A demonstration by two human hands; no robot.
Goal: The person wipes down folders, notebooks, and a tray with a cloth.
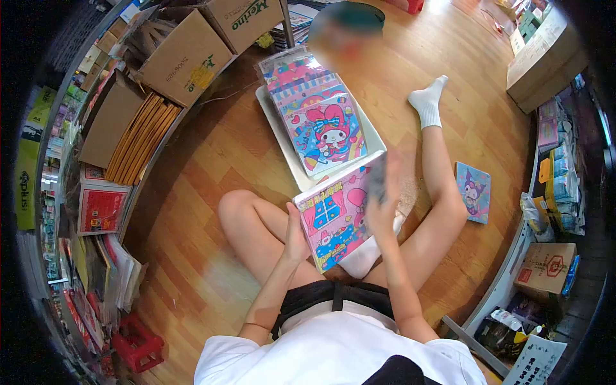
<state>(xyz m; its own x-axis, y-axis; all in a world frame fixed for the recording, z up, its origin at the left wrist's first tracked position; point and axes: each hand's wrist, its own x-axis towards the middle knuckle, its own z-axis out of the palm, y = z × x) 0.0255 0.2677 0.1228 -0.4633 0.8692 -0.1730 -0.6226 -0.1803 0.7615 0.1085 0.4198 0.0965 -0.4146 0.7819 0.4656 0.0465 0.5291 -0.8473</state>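
Your left hand (296, 240) has fingers clamped on the left edge of the pink picture book (333, 215) before you, your right hand (384, 210), too blurred to tell finger state, meets grey cloth (376, 181) over its right side, white tray (374, 136) just beyond.

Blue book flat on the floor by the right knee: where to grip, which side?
Probably the long edge facing the shelf, coming from that side: the blue book lies flat, so its edges offer the grip; the right knee crowds the opposite edge, while bare floor borders this one.
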